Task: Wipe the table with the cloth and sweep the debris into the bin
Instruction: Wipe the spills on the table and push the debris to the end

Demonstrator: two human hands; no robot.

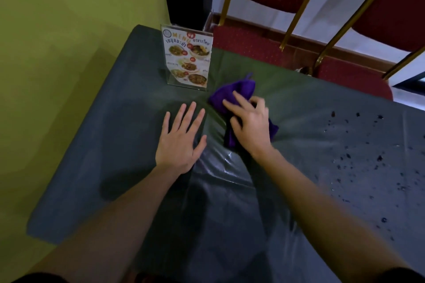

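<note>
On the table [128,122], one purple cloth [239,89] in right hand [250,124] grip, left hand [181,138] flat, released.

This looks like a small restaurant or eatery. An acrylic menu stand [186,57] with dish photos and Thai lettering stands on the worktop [115,145], upper centre of the frame. Red padded banquet chairs [253,46] with gold metal frames line its far edge, upper right.
</note>
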